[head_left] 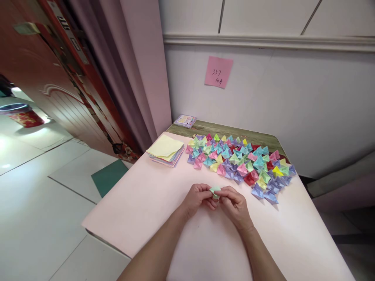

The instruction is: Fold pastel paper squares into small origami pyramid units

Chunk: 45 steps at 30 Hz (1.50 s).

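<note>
Between my two hands is a small piece of folded pale green paper (pixel 216 189), held just above the table. My left hand (pixel 198 198) pinches its left side between thumb and fingers. On the right side, my right hand (pixel 233 203) grips it with thumb and forefinger. Parts of the paper are hidden behind the fingers. Beyond my hands, to the right, many small folded paper boats (pixel 234 158) in pink, blue, green, yellow, red and purple stand close together. A stack of square coloured paper (pixel 165 149), pale yellow on top, lies at the back left.
A pink-white cover (pixel 131 210) lies over the table, leaving a wooden strip at the back. Printed packets (pixel 185 121) sit in the far left corner. A pink note (pixel 218 72) is on the wall. A curtain and red door are left.
</note>
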{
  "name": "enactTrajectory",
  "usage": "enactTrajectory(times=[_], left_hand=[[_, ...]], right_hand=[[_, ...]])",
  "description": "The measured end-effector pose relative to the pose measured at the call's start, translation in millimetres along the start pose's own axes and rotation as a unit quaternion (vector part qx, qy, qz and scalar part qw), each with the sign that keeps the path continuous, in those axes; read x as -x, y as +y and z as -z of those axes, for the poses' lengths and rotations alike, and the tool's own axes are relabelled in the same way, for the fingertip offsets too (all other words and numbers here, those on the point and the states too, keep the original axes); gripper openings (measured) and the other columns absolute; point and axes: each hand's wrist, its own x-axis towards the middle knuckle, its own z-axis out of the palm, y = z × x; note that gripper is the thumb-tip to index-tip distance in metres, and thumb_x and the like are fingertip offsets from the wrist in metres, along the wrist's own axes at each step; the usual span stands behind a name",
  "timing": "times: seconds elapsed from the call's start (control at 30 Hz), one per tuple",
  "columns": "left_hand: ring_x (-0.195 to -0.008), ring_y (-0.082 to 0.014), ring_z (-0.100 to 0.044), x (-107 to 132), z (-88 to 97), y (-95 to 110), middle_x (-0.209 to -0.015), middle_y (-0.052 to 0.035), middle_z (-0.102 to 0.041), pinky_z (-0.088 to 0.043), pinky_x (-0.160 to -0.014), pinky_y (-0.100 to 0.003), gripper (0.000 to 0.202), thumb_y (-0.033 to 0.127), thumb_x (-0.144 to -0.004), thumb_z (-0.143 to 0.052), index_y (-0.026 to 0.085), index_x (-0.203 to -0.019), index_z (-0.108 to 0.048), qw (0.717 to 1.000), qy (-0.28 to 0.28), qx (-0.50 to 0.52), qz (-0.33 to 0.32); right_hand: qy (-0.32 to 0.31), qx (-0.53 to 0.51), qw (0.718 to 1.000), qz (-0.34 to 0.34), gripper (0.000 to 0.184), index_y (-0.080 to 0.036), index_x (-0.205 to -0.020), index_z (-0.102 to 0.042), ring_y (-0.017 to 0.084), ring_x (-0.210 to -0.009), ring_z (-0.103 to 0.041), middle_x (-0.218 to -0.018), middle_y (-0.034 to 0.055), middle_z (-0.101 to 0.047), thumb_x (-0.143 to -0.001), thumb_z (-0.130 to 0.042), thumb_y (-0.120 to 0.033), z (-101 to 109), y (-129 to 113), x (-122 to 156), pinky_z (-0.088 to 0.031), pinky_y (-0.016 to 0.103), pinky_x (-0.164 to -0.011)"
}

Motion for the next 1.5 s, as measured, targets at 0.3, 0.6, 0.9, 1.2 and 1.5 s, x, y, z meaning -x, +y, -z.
enactTrajectory(times=[0.3,0.6,0.9,1.2,1.5], left_hand=[[-0.061,-0.0148,-0.065,4,-1.9,1,-0.074,-0.0067,-0.070,-0.053,-0.059,-0.026,0.029,0.030,-0.068,-0.080,0.011,-0.086,-0.069,0.999,-0.035,0.001,-0.033],[-0.051,-0.0099,-0.055,0,-1.8,-5,-0.063,-0.0012,-0.063,-0.046,-0.051,-0.022,0.029,0.033,-0.066,-0.083,0.010,-0.079,-0.069,0.995,0.003,-0.068,-0.071],[-0.052,-0.0084,-0.054,-3,-2.3,-10,-0.063,0.0014,-0.060,-0.045,-0.052,-0.021,0.029,0.034,-0.071,-0.079,0.012,-0.082,-0.063,0.991,0.001,-0.101,-0.093],[-0.055,-0.0083,-0.049,2,-5.1,-3,-0.064,0.0027,-0.054,-0.040,-0.053,-0.021,0.026,0.039,-0.082,-0.066,0.015,-0.081,-0.057,0.970,0.016,-0.190,-0.148],[-0.052,-0.0079,-0.034,5,0.0,3,-0.060,0.0062,-0.040,-0.028,-0.050,-0.022,0.025,0.038,-0.087,-0.057,0.017,-0.073,-0.051,0.963,-0.012,-0.231,-0.135]], right_hand=[[-0.016,0.051,0.998,0.038,0.029,-0.026,-0.105,-0.075,0.017,-0.079,-0.064,-0.093,0.0057,-0.063,-0.089,-0.051,-0.020,7,-8,1,-0.053,0.030,-0.068],[0.030,0.048,0.998,0.004,0.027,-0.027,-0.114,-0.070,0.019,-0.085,-0.065,-0.099,0.0072,-0.066,-0.087,-0.064,-0.027,-1,6,1,-0.055,0.029,-0.069],[0.025,0.093,0.995,0.002,0.019,-0.024,-0.104,-0.073,0.019,-0.078,-0.066,-0.088,0.0060,-0.069,-0.089,-0.062,-0.028,-1,7,0,-0.053,0.029,-0.067],[0.044,0.149,0.987,-0.034,0.018,-0.020,-0.085,-0.068,0.016,-0.069,-0.063,-0.078,0.0037,-0.067,-0.092,-0.054,-0.030,-8,-2,2,-0.048,0.025,-0.061],[0.022,0.149,0.988,-0.022,0.023,-0.019,-0.076,-0.064,0.014,-0.061,-0.057,-0.068,0.0014,-0.063,-0.091,-0.054,-0.033,-9,-7,1,-0.043,0.023,-0.058]])
